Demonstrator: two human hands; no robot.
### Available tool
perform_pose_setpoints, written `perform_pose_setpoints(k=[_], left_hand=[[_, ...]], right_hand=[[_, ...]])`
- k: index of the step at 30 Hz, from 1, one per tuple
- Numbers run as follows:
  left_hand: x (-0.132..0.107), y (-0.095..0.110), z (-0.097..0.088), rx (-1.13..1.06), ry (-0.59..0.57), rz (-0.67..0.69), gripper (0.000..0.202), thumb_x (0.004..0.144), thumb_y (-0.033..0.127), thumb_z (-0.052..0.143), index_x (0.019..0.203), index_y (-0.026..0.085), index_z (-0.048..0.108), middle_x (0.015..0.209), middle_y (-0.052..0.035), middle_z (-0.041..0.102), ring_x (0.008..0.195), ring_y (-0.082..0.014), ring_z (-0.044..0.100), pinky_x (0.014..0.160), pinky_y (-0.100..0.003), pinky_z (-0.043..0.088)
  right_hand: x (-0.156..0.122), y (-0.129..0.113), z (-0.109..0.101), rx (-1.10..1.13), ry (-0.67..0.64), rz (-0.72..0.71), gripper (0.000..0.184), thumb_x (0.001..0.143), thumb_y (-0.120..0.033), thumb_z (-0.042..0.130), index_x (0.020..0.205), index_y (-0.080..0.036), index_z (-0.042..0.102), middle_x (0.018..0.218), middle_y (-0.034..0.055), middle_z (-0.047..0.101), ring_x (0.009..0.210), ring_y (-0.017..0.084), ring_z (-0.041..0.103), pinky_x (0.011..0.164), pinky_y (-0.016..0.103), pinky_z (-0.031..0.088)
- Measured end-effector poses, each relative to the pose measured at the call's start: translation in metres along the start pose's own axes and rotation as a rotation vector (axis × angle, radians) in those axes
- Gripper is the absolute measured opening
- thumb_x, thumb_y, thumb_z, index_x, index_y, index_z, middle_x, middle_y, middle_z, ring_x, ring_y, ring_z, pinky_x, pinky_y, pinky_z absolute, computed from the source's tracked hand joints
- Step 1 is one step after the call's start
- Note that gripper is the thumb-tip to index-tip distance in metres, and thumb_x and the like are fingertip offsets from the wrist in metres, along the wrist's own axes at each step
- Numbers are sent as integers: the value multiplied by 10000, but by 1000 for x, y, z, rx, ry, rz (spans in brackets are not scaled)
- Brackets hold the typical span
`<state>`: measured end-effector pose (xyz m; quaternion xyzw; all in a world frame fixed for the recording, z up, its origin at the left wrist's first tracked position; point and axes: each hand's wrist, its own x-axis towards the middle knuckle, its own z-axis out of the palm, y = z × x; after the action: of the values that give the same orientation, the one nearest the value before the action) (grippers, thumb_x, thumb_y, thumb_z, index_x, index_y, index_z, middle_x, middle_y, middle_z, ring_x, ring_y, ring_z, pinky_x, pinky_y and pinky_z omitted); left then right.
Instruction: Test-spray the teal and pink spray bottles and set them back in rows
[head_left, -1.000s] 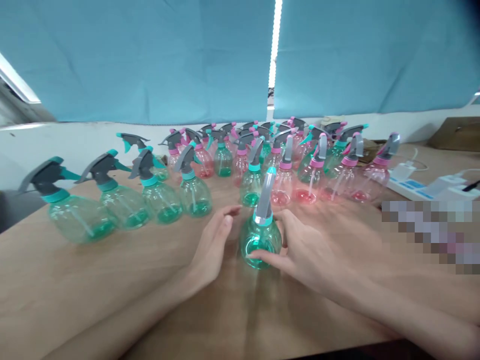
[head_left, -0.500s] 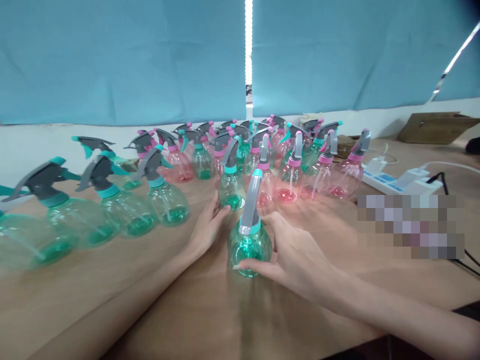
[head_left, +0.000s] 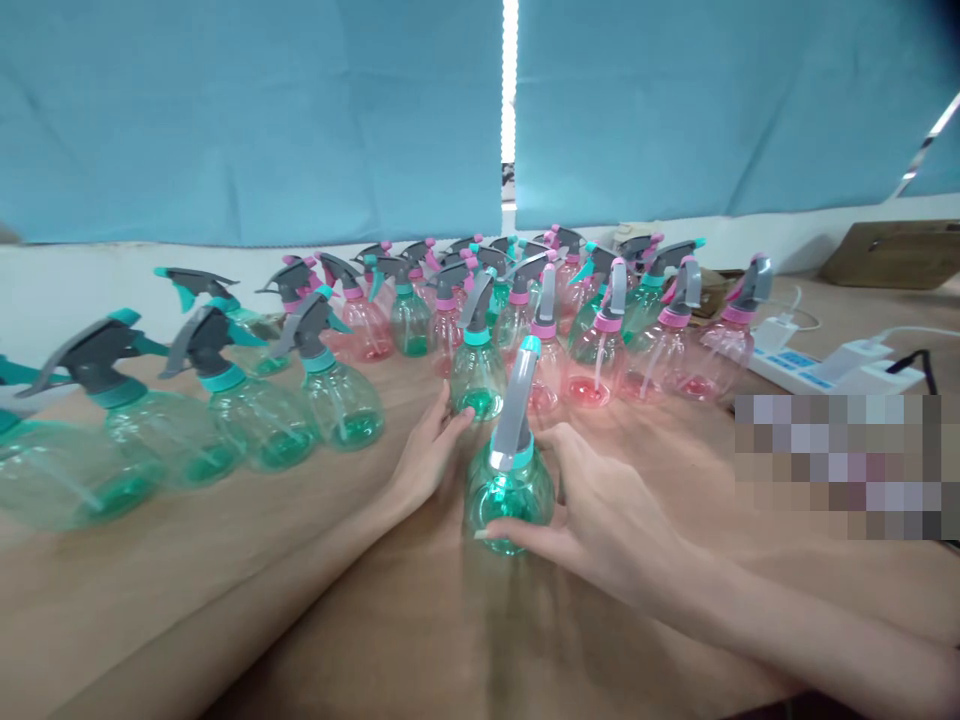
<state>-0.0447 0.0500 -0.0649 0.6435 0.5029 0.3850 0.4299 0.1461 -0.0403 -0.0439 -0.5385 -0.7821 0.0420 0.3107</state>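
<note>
A clear green spray bottle (head_left: pixel 510 500) with a grey and turquoise trigger head stands upright on the table in front of me. My right hand (head_left: pixel 600 500) is wrapped round its right side, thumb across the lower front; the other fingers are partly hidden behind it. Just beyond is a second green spray bottle (head_left: pixel 478 370), also upright. My left hand (head_left: pixel 429 450) grips that one low on its left side, thumb at its base. Its fingers are partly hidden by the bottle.
Green spray bottles (head_left: pixel 277 435) line the left side. Several pink spray bottles (head_left: pixel 598 360) stand to the right and behind, mixed with green ones. A white power strip (head_left: pixel 799 368) with plugs and a cardboard box (head_left: pixel 889 252) are at the right. A blue curtain (head_left: pixel 262 120) hangs behind.
The whole view has shifted a little, so things appear slightly further right. Both hands keep the same grip on the same two bottles.
</note>
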Motion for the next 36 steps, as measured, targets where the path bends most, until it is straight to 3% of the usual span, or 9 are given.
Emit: perform_pose_setpoints(k=[3,7,12,14,17,23,27,32,36], left_hand=[[-2,1,-5,0,8,-8,677,936,479,501,1527,217,299,1586,-51,360,1462,-296,319,1201,-420,230],[-17,4,-18,16,47,3,668,946,522,493,1514,213,323,1583,-92,370,1479,-288,280,1216,-472,152],[-56,15,-34,-48,-78,155,702,901,629,487,1469,228,390,1545,-94,430,1402,-314,412,1143,-467,349],[-70,24,-36,-6,-172,262,805,840,599,608,1488,206,336,1575,-119,370,1417,-338,372,1150,-494,331],[-81,41,-35,85,-149,242,804,802,458,703,1470,204,336,1549,-126,399,1330,-332,463,1133,-511,351],[-78,71,-33,16,-18,264,555,857,293,672,1370,258,462,1229,-23,625,1012,-172,627,873,-266,525],[-73,72,-36,25,61,250,345,842,197,614,1184,227,579,1055,-1,629,927,-160,599,821,-268,488],[-75,67,-43,36,-1,198,289,794,164,543,1053,287,572,726,70,473,609,-120,440,569,-243,387],[-80,67,-50,101,-16,148,326,741,169,564,1038,303,581,587,93,441,488,-129,399,489,-262,350]], right_hand=[[-1,2,1,-12,14,2,762,802,-830,432,1168,-169,529,876,83,699,606,239,670,515,345,469],[1,2,6,18,78,-70,752,806,-813,461,1174,-159,512,1011,133,695,887,314,697,694,411,536],[7,-6,17,134,14,-67,739,763,-768,587,1185,-165,526,1077,151,665,1014,340,642,802,481,539],[9,-11,24,247,-56,-67,730,729,-719,670,1212,-192,524,1135,137,654,1049,333,628,836,483,537],[12,-21,33,388,-167,-50,760,685,-677,736,1261,-237,506,1151,104,652,1039,320,632,829,479,542],[13,-39,49,405,-176,-42,894,566,-726,781,1245,-221,494,1155,138,622,1051,366,607,855,551,519],[12,-40,59,396,-179,-85,982,553,-723,792,1289,-177,438,1199,172,610,1083,372,595,907,562,497],[13,-25,64,554,-335,-223,987,690,-645,763,1430,-166,319,1324,190,587,1182,353,589,953,512,499],[10,-8,61,451,-450,-322,879,809,-629,665,1464,-144,337,1438,223,506,1328,361,483,1066,563,413]])
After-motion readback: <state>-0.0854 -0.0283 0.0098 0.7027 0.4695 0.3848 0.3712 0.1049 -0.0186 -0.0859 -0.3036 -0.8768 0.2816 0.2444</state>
